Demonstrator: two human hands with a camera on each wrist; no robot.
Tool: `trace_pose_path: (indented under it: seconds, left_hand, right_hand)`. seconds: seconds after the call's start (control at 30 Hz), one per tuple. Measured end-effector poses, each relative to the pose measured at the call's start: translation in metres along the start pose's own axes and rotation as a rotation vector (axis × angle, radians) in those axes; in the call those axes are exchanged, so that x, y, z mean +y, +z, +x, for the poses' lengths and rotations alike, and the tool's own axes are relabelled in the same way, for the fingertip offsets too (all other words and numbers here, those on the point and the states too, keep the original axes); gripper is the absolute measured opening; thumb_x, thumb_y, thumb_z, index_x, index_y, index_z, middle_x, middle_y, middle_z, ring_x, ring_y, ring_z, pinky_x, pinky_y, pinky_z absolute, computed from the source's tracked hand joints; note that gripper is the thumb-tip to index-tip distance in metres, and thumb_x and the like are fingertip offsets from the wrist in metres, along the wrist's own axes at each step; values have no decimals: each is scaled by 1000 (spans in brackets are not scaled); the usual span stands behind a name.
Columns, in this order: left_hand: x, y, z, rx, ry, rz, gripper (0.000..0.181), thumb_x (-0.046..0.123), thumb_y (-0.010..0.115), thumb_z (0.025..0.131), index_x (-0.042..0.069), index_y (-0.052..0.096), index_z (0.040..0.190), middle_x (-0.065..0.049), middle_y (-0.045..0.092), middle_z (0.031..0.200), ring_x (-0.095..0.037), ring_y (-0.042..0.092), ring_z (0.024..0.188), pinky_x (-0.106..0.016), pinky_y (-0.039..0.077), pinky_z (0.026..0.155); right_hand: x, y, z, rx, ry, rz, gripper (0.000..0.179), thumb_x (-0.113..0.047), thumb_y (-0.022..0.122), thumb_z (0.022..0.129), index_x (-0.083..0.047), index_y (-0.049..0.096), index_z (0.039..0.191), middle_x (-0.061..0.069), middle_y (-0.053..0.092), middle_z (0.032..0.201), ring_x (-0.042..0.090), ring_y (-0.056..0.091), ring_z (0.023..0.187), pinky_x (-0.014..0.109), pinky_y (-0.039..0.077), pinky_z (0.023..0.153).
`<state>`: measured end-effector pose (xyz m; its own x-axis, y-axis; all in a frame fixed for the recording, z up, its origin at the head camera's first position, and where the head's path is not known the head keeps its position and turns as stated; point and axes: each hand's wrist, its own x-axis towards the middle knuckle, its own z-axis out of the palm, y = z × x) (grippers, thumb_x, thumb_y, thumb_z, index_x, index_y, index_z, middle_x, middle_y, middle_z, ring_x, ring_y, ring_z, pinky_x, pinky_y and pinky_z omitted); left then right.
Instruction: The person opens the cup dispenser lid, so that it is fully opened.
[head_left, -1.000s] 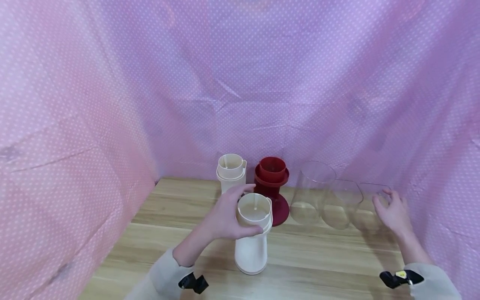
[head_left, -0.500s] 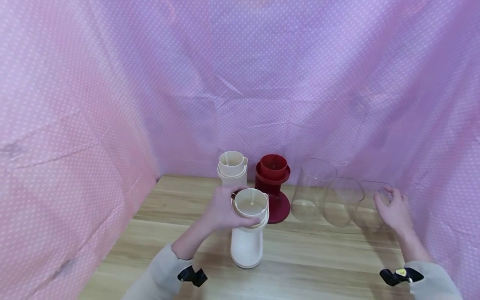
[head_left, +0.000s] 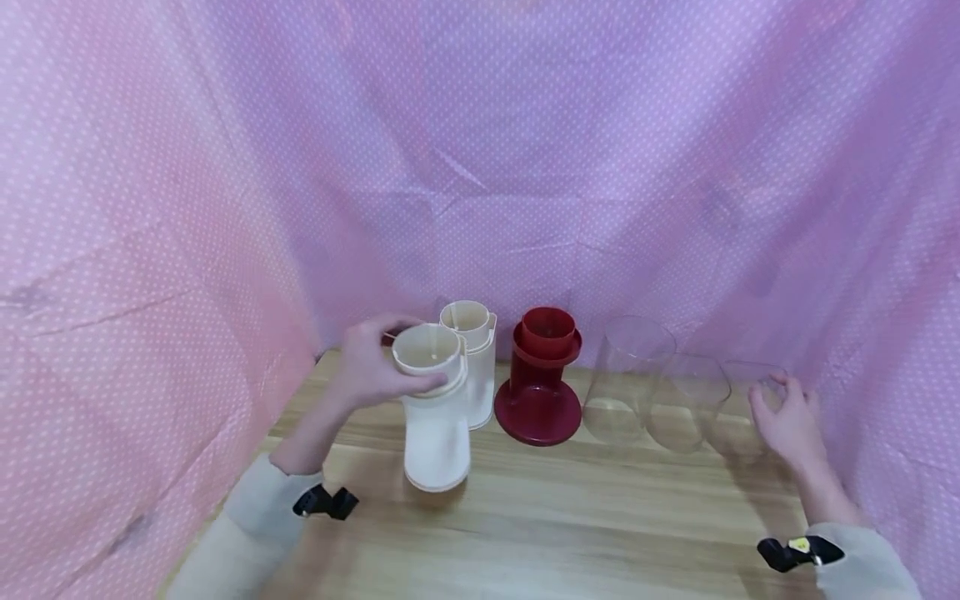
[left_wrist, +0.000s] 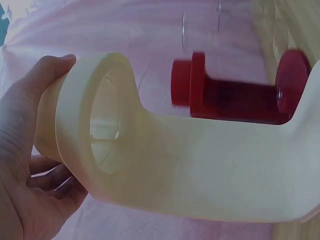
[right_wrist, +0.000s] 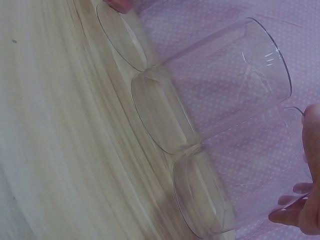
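My left hand (head_left: pixel 367 371) grips the round upper collar of a cream-white plastic stand (head_left: pixel 437 442) with a cup-like top, a curved back and a round foot. In the left wrist view, my fingers wrap the collar, and the stand's open ring (left_wrist: pixel 112 117) faces the camera. Whether its foot touches the table is unclear. Behind it stands a second cream stand (head_left: pixel 482 387), partly hidden. To its right is a dark red stand (head_left: pixel 538 408) of similar build. At the far right, my right hand (head_left: pixel 789 425) holds the rim of a clear cylinder (right_wrist: pixel 250 170), upright on the table.
Two more upright clear cylinders (head_left: pixel 622 383) stand left of the held one, close side by side. The wooden table (head_left: pixel 570 517) ends against a pink dotted cloth (head_left: pixel 510 167) at the back and sides.
My left hand has carried the cream stand leftward and somewhat back, so the red stand's foot shows fully. My right hand stays at the cylinder's rim.
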<state>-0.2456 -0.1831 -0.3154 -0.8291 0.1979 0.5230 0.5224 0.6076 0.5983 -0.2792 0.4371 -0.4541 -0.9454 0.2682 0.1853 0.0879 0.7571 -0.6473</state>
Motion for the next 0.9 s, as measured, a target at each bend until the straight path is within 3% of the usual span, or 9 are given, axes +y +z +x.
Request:
trace_pose_path:
  seconds: [0.17, 0.37, 0.6, 0.9]
  left_hand:
    - [-21, -29, 12, -13, -129, 49, 66, 36, 102, 65, 12, 76, 120, -9, 79, 110, -27, 71, 94, -28, 57, 79]
    - [-53, -49, 20, 30, -203, 82, 68, 37, 100, 70, 8, 76, 125, -17, 78, 117, -34, 74, 99, -18, 54, 77]
    - [-83, -46, 32, -30, -284, 67, 77, 42, 98, 74, 8, 70, 138, -19, 74, 131, -37, 73, 112, -19, 54, 82]
    - [-108, -36, 48, -125, -302, 17, 88, 35, 93, 81, 3, 54, 154, -23, 62, 149, -41, 65, 127, -45, 54, 105]
  right_hand:
    - [0, 2, -1, 6, 2, -8, 71, -42, 40, 111, 4, 27, 163, 53, 19, 155, 70, 26, 140, 85, 29, 108]
    - [-1, 5, 0, 29, -12, -7, 69, -40, 40, 110, 4, 29, 162, 52, 23, 152, 68, 27, 140, 82, 31, 108]
    - [-2, 3, 1, 27, -7, -13, 70, -41, 40, 110, 3, 27, 163, 53, 22, 153, 69, 28, 139, 84, 31, 107]
    - [-2, 2, 0, 12, 12, -10, 72, -43, 39, 111, 2, 24, 165, 53, 20, 155, 70, 27, 140, 84, 30, 108]
